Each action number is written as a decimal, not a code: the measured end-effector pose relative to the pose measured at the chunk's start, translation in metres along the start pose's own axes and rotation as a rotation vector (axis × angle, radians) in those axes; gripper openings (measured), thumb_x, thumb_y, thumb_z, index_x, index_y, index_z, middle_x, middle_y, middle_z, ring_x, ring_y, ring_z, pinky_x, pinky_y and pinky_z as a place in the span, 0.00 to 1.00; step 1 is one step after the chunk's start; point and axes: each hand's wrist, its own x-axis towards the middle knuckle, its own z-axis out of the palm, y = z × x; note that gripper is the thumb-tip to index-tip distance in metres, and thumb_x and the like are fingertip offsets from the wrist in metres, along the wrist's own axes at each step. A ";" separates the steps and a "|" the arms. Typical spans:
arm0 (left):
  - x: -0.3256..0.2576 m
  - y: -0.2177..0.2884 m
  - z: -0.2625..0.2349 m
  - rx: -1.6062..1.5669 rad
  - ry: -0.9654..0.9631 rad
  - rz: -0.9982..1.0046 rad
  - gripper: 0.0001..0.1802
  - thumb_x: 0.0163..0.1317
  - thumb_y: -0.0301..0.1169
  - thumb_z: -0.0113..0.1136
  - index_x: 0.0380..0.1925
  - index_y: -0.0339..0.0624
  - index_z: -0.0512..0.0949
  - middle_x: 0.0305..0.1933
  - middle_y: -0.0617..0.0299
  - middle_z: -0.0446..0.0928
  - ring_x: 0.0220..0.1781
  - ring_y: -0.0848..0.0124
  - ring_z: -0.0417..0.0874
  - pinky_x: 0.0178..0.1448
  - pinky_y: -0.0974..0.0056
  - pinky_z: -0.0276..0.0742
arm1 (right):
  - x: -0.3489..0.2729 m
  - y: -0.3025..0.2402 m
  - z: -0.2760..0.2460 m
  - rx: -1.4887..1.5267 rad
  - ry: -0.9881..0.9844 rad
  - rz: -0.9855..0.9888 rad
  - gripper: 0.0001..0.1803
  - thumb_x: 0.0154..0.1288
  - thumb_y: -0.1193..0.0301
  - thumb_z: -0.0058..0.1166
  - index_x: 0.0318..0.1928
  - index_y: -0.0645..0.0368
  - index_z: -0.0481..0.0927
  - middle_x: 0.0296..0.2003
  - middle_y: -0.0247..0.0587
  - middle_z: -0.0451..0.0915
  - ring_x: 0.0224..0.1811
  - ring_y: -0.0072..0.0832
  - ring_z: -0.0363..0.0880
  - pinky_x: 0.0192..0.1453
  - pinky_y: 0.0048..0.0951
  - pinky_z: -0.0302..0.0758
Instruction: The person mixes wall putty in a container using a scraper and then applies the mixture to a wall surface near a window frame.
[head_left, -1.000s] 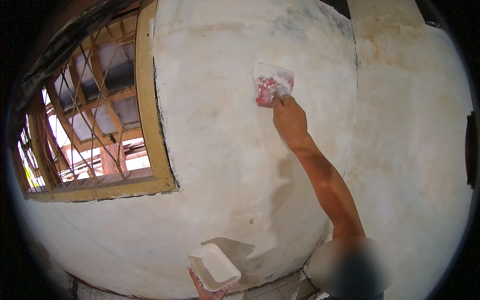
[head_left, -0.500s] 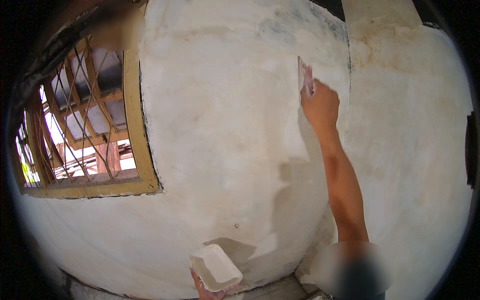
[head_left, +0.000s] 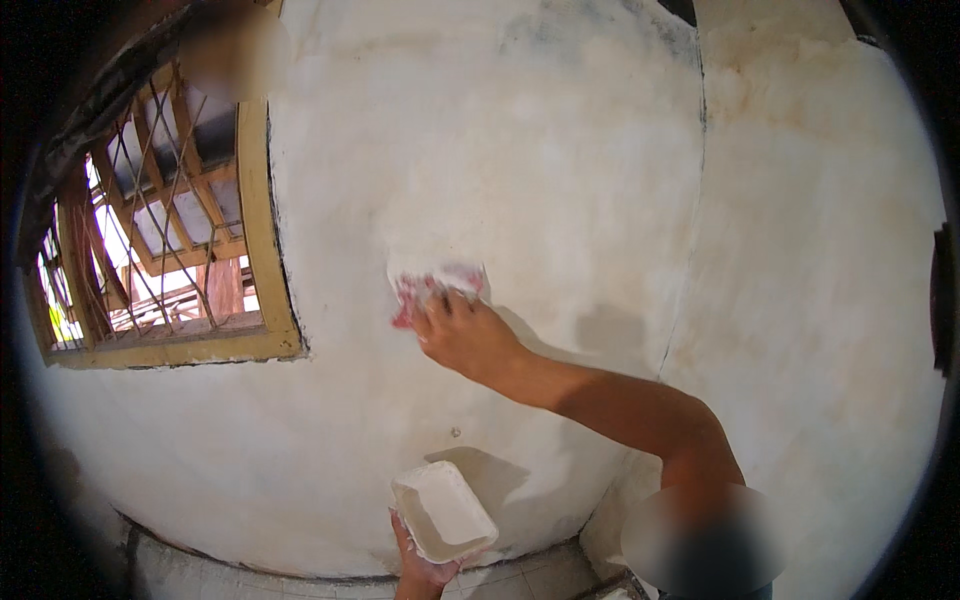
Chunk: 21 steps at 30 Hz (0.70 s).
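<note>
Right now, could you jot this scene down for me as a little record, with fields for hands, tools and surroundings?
Right hand: gripping a scraper, arm bent at the elbow
Scraper: reddish, smeared with white; seems to be against the wall
Left hand: holding a tub low down
Tub: off-white, shallow, tilted with its open side in view
Wall: whitish, with patchy brownish stains
Window: at left, yellowish-brown frame, thin crossing bars
</note>
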 end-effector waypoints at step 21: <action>-0.007 -0.023 0.039 -0.264 -0.001 -0.157 0.45 0.65 0.71 0.34 0.71 0.51 0.61 0.69 0.58 0.68 0.68 0.58 0.71 0.71 0.45 0.67 | -0.208 -0.068 -0.123 1.515 -0.703 1.098 0.32 0.58 0.65 0.63 0.57 0.75 0.70 0.42 0.62 0.81 0.46 0.50 0.80 0.51 0.40 0.76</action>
